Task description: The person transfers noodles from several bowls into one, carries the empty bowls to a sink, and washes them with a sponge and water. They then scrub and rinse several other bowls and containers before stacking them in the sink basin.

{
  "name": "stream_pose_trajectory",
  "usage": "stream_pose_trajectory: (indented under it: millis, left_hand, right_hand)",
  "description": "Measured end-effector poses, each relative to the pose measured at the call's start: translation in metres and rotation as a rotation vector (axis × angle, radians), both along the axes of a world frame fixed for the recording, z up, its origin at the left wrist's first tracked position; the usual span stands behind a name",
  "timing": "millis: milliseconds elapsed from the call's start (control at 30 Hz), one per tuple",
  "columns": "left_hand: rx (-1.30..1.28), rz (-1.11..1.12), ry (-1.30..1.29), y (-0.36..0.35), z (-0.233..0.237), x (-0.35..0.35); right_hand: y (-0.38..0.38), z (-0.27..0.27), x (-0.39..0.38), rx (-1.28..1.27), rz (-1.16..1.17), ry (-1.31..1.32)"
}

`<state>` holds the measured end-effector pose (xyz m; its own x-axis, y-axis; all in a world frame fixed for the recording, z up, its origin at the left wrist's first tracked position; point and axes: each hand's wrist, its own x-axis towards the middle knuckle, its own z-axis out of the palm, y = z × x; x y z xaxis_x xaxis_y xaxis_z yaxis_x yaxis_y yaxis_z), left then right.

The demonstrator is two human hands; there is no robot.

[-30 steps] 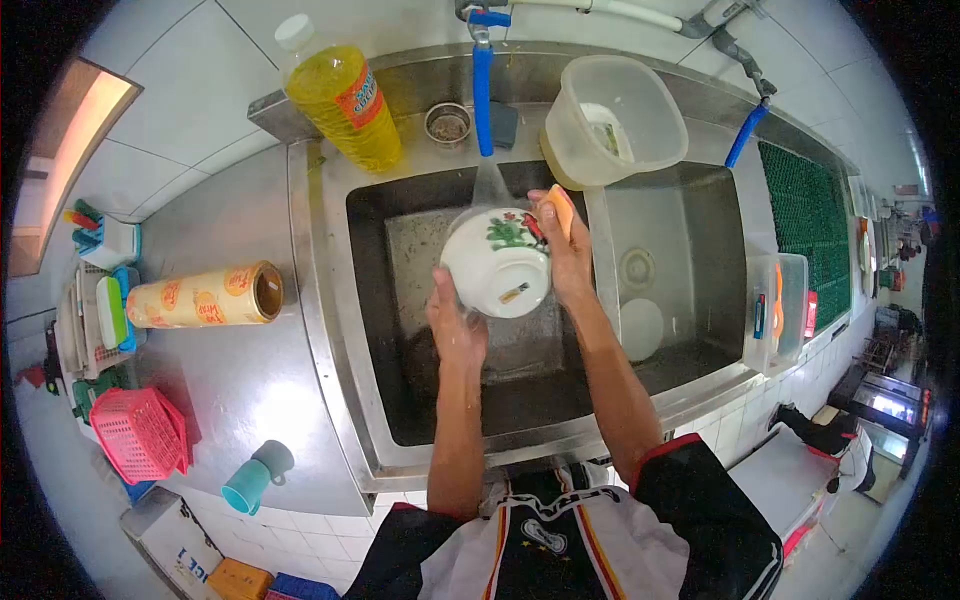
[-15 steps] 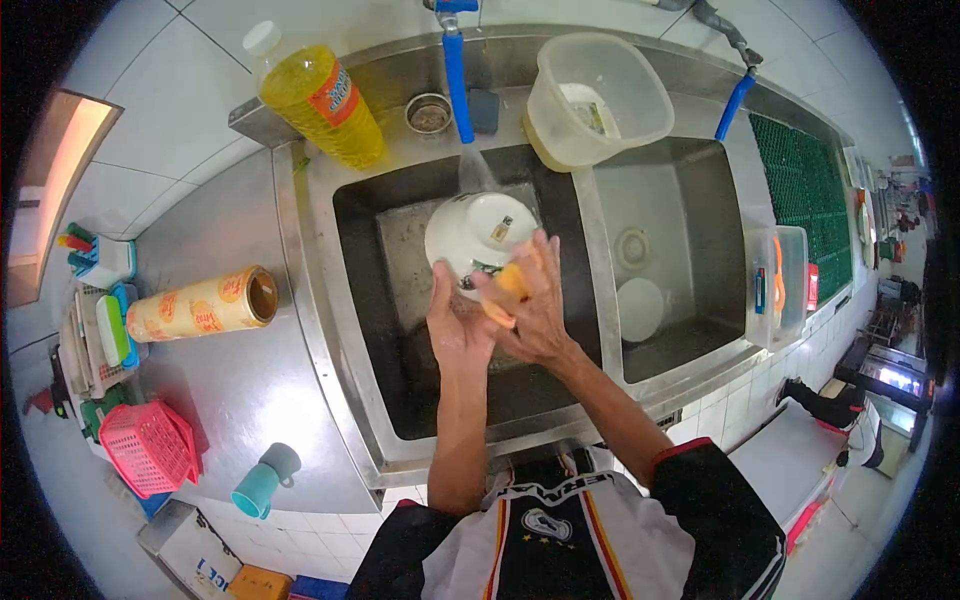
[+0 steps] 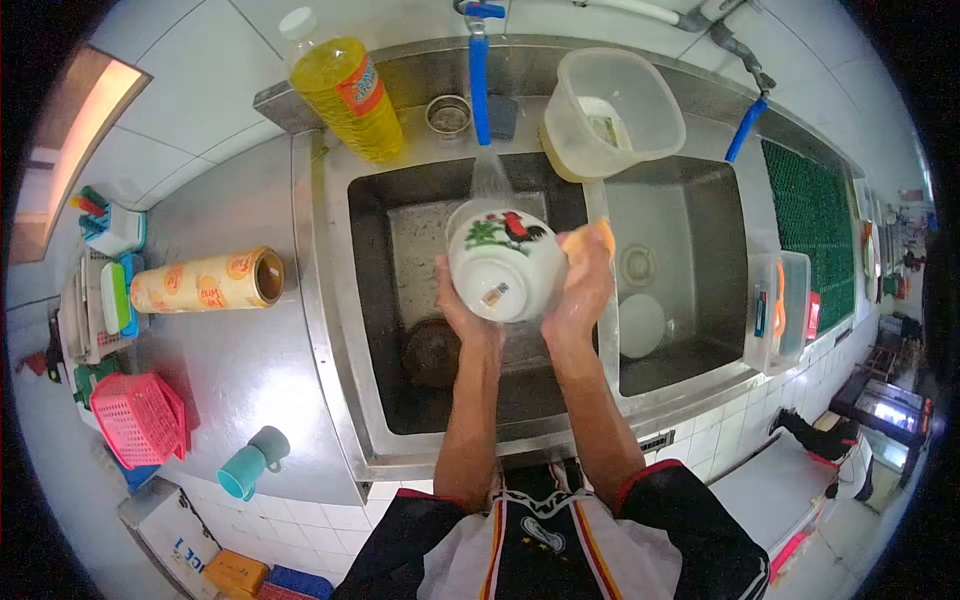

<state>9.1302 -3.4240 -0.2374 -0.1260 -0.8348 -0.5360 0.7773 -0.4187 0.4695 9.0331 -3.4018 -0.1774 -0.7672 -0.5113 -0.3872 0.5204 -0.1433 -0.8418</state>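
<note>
A white bowl (image 3: 505, 265) with a painted rooster and green leaves is tilted, its base facing me, above the left sink basin (image 3: 400, 365). My left hand (image 3: 468, 310) grips its left side, the fingers partly hidden behind it. At the right side of the bowl, my right hand (image 3: 585, 285) holds an orange sponge (image 3: 590, 240) between fingers and bowl. Water (image 3: 490, 175) runs from the blue hose (image 3: 480, 90) onto the bowl's far side.
A yellow soap bottle (image 3: 350, 95) and a plastic tub (image 3: 612, 120) stand behind the basins. The right basin (image 3: 690, 330) holds a white round dish (image 3: 641, 326). A film roll (image 3: 210, 280), pink baskets (image 3: 140, 415) and a teal cup (image 3: 242, 472) are on the left.
The bowl has turned, bringing the rooster into view at its top. My right hand and the sponge have moved right, from the bowl's front to its right side.
</note>
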Motion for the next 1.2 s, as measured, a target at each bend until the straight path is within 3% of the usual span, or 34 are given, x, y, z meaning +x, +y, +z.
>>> stream_pose_trajectory:
  millis: [67, 200, 300, 333, 433, 467, 533, 600, 700, 733, 800, 867, 967, 1200]
  left_hand:
    - [0.054, -0.066, -0.051, 0.011, -0.010, 0.000]
    - [0.314, -0.347, 0.329, 0.020, 0.026, 0.026]
    - [0.337, -0.461, 0.415, 0.024, 0.040, 0.048]
    - [0.398, -0.469, 0.418, 0.025, 0.035, 0.051]
    - [0.361, -0.629, 0.381, 0.037, -0.014, 0.079]
    - [0.349, -0.648, 0.277, 0.043, -0.030, 0.083]
    - [0.303, -0.677, 0.067, 0.044, -0.052, 0.085]
    - [0.264, -0.667, -0.078, 0.033, -0.031, 0.081]
    - [0.311, -0.678, -0.251, 0.019, -0.003, 0.079]
    - [0.293, -0.675, -0.271, 0.017, -0.001, 0.079]
    - [0.277, -0.674, -0.325, 0.015, 0.001, 0.081]
    - [0.289, -0.680, -0.390, 0.019, 0.002, 0.089]
    - [0.206, -0.649, -0.385, 0.024, 0.003, 0.105]
    - [0.186, -0.473, -0.335, 0.032, -0.002, 0.113]
  right_hand:
    - [0.012, -0.017, -0.001, 0.078, -0.077, 0.120]
    - [0.060, -0.036, -0.004, 0.069, 0.063, 0.527]
    - [0.066, -0.016, -0.030, -0.288, 0.578, 1.269]
    - [0.060, -0.007, -0.027, -0.402, 0.629, 1.275]
    - [0.057, 0.017, -0.031, -0.301, 1.058, 1.346]
    - [0.059, 0.014, -0.035, -0.206, 1.086, 1.365]
    - [0.046, 0.021, -0.041, -0.054, 1.011, 1.286]
    - [0.022, 0.037, -0.046, 0.074, 0.902, 1.155]
    - [-0.074, 0.093, -0.052, 0.174, 0.542, 1.379]
    - [-0.110, 0.110, -0.059, 0.310, 0.469, 1.553]
    - [-0.172, 0.129, -0.069, 0.320, 0.341, 1.708]
    - [-0.201, 0.163, -0.059, 0.540, 0.458, 1.906]
    - [-0.213, 0.159, -0.052, 0.562, 0.362, 2.064]
    - [-0.200, 0.168, -0.029, 0.659, 0.374, 1.902]
